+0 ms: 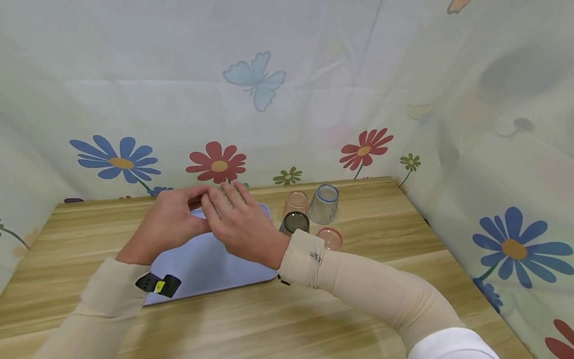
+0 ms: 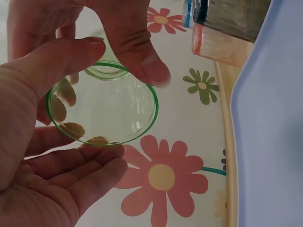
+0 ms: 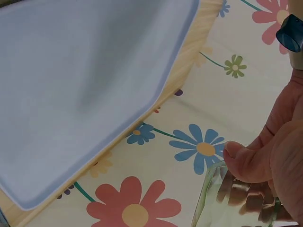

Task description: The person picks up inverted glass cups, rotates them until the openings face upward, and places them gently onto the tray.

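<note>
A green-rimmed glass [image 2: 105, 106] is held aloft by the left hand [image 1: 168, 222] and right hand [image 1: 245, 227], apparently being repositioned, and a steady grip seems needed next.

The table [image 1: 381, 214] is pale wood with streaky grain. Behind it hangs a creased whitish sheet [image 1: 179, 109], a light blue butterfly [image 1: 256, 80] printed above the table's middle. Lower, just past the table's back edge, bloom a blue flower [image 1: 121, 163], red flowers [image 1: 219, 166] and small green flowers [image 1: 287, 176]. More sheeting [image 1: 475, 159] flanks the table on both sides. The light falls softly.
</note>
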A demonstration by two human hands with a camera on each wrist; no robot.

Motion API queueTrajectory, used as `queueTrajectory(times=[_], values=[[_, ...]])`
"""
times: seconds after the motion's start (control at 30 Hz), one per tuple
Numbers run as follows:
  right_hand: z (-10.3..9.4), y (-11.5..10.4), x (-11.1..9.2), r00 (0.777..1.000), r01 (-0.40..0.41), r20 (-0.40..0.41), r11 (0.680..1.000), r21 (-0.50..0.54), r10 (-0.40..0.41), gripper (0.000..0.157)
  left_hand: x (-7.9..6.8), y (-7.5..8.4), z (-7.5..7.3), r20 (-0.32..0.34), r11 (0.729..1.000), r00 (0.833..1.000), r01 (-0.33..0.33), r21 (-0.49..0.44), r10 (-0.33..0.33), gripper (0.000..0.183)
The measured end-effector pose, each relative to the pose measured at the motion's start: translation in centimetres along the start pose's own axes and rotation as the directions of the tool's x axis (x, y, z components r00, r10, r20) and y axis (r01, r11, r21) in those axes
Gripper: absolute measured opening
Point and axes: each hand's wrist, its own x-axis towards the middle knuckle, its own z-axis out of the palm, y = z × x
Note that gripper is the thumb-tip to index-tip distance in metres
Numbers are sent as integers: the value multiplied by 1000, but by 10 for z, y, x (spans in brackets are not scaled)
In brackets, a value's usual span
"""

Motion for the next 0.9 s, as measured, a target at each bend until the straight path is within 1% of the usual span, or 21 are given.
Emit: queueTrajectory(times=[0.07, 0.2, 0.27, 0.33, 0.4, 0.43, 0.53, 0.6, 0.67, 0.77, 0.9], values=[[-1, 1, 0, 1000, -19, 4, 999, 30, 18, 49, 0, 1, 0, -1, 999, 1000, 23, -27, -23, 75], [-4, 4, 1, 998, -55, 51, 991, 122, 49, 63, 0, -2, -1, -5, 994, 998, 55, -98, -56, 75], [-5, 6, 2, 996, -70, 73, 983, 170, 59, 68, 0, -3, 0, -5, 991, 998, 68, -119, -70, 76], [-6, 8, 2, 994, -90, 85, 968, 235, 72, 69, 0, -4, 0, -6, 988, 997, 76, -134, -78, 77], [-8, 11, 3, 990, -120, 104, 940, 319, 91, 70, 0, -4, 1, -12, 984, 995, 92, -151, -95, 80], [-9, 12, 3, 988, -138, 116, 921, 364, 102, 71, 0, -4, 1, -18, 983, 995, 97, -158, -101, 81], [-10, 15, 4, 977, -202, 168, 846, 493, 135, 75, -2, -5, 3, -43, 977, 992, 113, -181, -123, 82], [-11, 18, 4, 968, -237, 201, 798, 554, 148, 76, -4, -5, 4, -62, 972, 989, 117, -204, -132, 81], [-11, 20, 4, 962, -264, 219, 751, 605, 162, 76, -5, -6, 5, -75, 962, 988, 112, -247, -134, 78], [-13, 25, 6, 954, -301, 219, 664, 685, 207, 72, -8, -8, 8, -92, 930, 987, 90, -357, -131, 73], [-14, 30, 8, 936, -337, 210, 543, 769, 283, 66, -11, -7, 12, -111, 865, 984, 64, -498, -137, 70]])
